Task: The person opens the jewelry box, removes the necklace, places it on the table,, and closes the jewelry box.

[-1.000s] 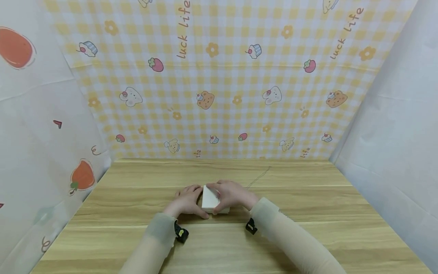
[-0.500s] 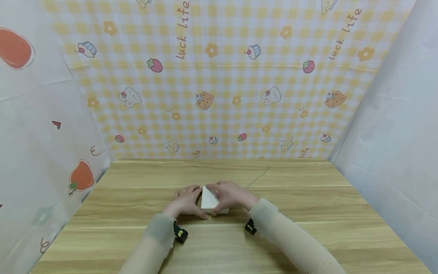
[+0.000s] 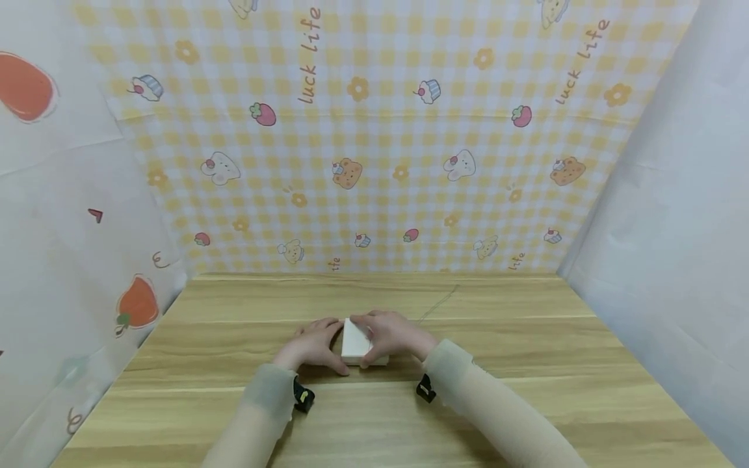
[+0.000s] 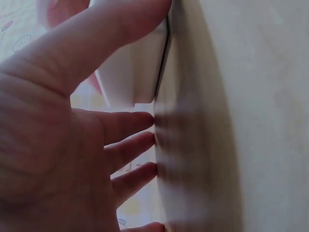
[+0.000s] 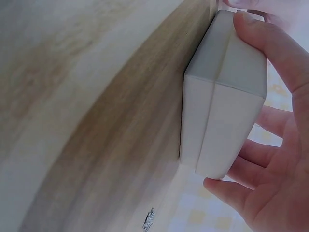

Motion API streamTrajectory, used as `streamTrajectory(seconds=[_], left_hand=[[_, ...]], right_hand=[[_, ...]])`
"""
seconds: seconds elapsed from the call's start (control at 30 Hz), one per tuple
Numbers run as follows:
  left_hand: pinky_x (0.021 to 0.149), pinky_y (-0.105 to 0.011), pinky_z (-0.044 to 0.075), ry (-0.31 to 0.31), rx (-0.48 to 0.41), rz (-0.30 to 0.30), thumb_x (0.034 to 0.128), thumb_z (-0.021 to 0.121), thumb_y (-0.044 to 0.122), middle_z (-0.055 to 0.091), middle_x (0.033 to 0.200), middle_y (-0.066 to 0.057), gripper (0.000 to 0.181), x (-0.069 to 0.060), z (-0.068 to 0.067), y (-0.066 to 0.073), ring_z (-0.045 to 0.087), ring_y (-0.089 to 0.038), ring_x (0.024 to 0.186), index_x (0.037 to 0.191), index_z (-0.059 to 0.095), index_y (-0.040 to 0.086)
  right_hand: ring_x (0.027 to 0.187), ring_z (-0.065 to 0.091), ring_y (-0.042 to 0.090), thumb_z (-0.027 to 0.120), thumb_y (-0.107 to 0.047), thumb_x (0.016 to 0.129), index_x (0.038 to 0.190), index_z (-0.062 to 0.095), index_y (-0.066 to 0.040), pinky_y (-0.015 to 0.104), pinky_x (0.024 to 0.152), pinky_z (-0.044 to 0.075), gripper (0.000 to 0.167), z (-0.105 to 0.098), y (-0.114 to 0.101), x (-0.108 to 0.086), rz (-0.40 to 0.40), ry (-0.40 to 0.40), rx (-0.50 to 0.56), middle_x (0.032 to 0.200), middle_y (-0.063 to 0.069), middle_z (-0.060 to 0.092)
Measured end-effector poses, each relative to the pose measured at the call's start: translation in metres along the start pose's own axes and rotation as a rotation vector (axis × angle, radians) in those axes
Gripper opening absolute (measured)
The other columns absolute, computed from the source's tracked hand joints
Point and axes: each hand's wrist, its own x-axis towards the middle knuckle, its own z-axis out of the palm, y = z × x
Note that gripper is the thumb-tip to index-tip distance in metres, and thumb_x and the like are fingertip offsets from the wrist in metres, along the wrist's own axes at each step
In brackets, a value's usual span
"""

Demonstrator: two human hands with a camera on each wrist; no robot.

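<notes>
A white lidded box (image 3: 354, 343) lies flat on the wooden table, a seam running round its side in the right wrist view. My right hand (image 3: 399, 335) grips it from above and the right, with the thumb at the near side and fingers at the far side, on the part above the seam. To the left, my left hand (image 3: 313, 348) rests with fingers spread and fingertips down on the table. Its thumb (image 4: 96, 41) reaches past the box's near left corner; whether it touches the box is unclear. The box's right part is hidden under my right hand.
A thin chain (image 3: 439, 304) lies on the wooden table (image 3: 497, 403) behind and to the right of the box. A yellow checked cloth (image 3: 380, 143) hangs at the back, with pale cloths on both sides.
The head view has shifted slightly. Both hands and the box keep nearly the same pose.
</notes>
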Motion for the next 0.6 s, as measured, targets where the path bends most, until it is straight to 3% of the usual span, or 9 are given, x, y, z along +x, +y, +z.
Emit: streamTrajectory(seconds=[0.2, 0.37, 0.6], left_hand=[[0.105, -0.062, 0.027, -0.015, -0.050, 0.021, 0.0650, 0.086, 0.040, 0.040, 0.147, -0.017, 0.100, -0.007, -0.010, 0.001, 0.035, -0.039, 0.135, 0.145, 0.041, 0.001], [0.107, -0.060, 0.026, -0.029, -0.128, 0.012, 0.0695, 0.086, 0.036, 0.036, 0.149, -0.022, 0.100, -0.020, -0.021, -0.001, 0.032, -0.042, 0.136, 0.147, 0.035, -0.002], [0.107, -0.060, 0.027, -0.012, -0.142, 0.003, 0.0763, 0.082, 0.032, 0.035, 0.149, -0.023, 0.091, -0.028, -0.031, -0.001, 0.032, -0.043, 0.136, 0.147, 0.035, 0.000]], right_hand=[[0.084, 0.055, 0.005, 0.087, -0.047, 0.066, 0.148, 0.041, -0.018, 0.028, 0.077, 0.048, 0.098, 0.000, 0.000, 0.000, 0.015, 0.006, 0.013, 0.129, 0.004, 0.055], [0.085, 0.055, 0.006, 0.087, -0.044, 0.066, 0.149, 0.040, -0.019, 0.027, 0.075, 0.048, 0.099, 0.000, 0.001, -0.002, 0.025, 0.007, 0.006, 0.121, 0.001, 0.057], [0.089, 0.056, 0.006, 0.087, -0.043, 0.067, 0.149, 0.040, -0.019, 0.025, 0.074, 0.047, 0.097, 0.000, -0.003, -0.004, -0.003, 0.012, -0.007, 0.126, 0.003, 0.055]])
